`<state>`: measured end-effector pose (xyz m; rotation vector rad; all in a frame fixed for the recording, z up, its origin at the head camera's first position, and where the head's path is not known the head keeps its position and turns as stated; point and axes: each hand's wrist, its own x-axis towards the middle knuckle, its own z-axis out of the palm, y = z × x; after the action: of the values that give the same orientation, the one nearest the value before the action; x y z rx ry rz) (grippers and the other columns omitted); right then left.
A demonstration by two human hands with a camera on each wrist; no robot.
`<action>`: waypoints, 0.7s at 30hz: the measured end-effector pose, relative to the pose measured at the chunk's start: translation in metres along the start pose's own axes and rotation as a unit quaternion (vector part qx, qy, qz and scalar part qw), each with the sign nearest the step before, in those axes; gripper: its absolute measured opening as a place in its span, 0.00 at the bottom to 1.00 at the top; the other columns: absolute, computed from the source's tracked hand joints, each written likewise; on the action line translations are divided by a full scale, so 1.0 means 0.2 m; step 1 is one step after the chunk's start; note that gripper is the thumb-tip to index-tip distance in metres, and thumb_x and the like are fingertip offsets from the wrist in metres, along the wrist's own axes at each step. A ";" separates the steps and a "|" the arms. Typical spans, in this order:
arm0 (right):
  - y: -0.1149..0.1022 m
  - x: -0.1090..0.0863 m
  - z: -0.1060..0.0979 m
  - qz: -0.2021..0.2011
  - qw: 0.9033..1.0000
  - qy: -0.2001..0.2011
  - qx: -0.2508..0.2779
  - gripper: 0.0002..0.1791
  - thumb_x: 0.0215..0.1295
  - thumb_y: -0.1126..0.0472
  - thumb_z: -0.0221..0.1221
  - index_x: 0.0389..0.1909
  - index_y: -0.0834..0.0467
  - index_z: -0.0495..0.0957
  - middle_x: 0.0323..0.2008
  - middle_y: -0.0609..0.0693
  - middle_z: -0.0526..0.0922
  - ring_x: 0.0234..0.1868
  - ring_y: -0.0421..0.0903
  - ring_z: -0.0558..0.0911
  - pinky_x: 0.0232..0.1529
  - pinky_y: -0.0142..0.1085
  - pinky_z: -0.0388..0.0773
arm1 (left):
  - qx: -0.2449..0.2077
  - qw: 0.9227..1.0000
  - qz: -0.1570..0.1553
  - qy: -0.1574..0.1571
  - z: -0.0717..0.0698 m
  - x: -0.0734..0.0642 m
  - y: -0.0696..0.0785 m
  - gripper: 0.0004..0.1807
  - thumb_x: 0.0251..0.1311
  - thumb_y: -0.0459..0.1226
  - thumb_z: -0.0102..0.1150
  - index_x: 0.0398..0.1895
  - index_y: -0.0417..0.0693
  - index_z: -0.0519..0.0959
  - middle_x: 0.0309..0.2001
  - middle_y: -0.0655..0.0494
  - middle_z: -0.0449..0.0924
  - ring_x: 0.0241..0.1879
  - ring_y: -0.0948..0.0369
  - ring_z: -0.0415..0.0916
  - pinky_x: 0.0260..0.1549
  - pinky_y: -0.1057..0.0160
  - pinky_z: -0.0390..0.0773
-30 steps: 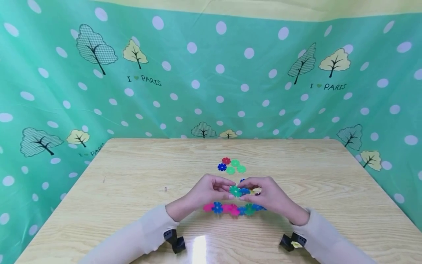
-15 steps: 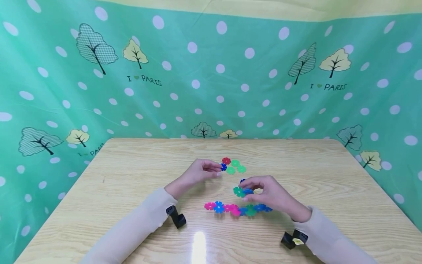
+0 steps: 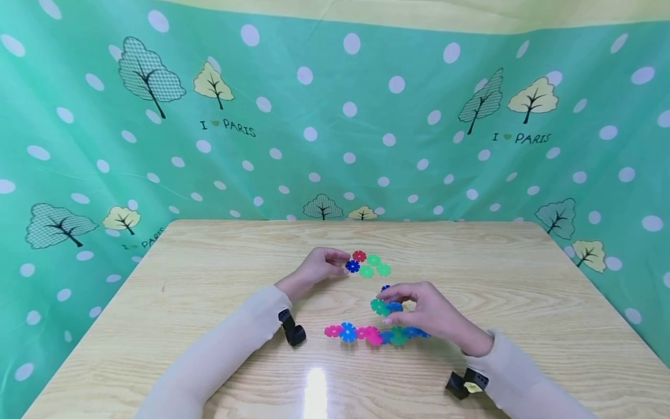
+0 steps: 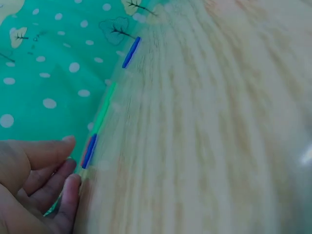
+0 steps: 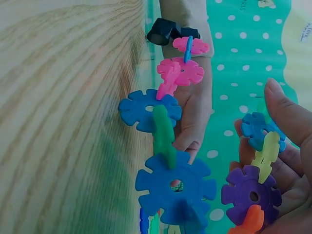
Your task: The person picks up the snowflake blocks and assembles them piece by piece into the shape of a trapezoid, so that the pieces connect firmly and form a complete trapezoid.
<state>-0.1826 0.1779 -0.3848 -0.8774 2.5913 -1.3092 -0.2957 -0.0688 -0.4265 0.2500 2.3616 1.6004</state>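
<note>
Since one second ago, the left hand [image 3: 320, 266] has moved away to just beside a dark blue, flower-shaped plastic disc [image 3: 353, 266] on the wooden table [image 3: 220, 279], its fingers parted; the right hand [image 3: 430, 309] pinches a green-blue-yellow-purple-orange chain of similar discs [image 5: 243, 187].

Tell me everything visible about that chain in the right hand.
The chain looks like plastic, built of notched, flower-like discs slotted into one another. It runs from a green disc, through a blue disc, yellow disc and purple disc, to an orange disc cut off by the right wrist view's edge. The purple disc has a central hole. The right-hand grip holds it over the table, near its green end.
</note>
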 end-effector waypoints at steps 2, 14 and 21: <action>0.00 0.00 0.00 0.002 1.000 0.000 -0.002 0.18 0.56 0.59 0.67 0.48 0.58 0.81 0.43 0.47 0.84 0.41 0.38 0.81 0.49 0.43 0.76 | 0.015 1.000 0.003 0.004 0.00 0.02 -0.01 0.21 0.47 0.31 0.69 0.48 0.49 0.81 0.45 0.56 0.81 0.41 0.60 0.74 0.42 0.65 0.77; -0.01 0.00 0.00 0.002 1.000 -0.004 -0.002 0.18 0.57 0.58 0.66 0.48 0.57 0.81 0.44 0.47 0.84 0.42 0.39 0.81 0.49 0.42 0.76 | 0.089 0.995 0.037 0.026 0.03 0.04 -0.01 0.18 0.48 0.32 0.70 0.46 0.50 0.84 0.44 0.56 0.83 0.30 0.63 0.71 0.29 0.69 0.72; -0.01 0.00 0.00 -0.002 1.000 -0.001 -0.013 0.17 0.57 0.58 0.66 0.48 0.56 0.81 0.44 0.47 0.84 0.42 0.39 0.81 0.47 0.40 0.76 | 0.104 0.993 0.047 0.023 0.04 0.03 0.00 0.18 0.46 0.30 0.71 0.44 0.48 0.84 0.43 0.56 0.84 0.33 0.63 0.72 0.33 0.68 0.74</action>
<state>-0.1814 0.1774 -0.3826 -0.8868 2.6120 -1.2776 -0.2983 -0.0605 -0.4293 0.3771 2.5893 1.4128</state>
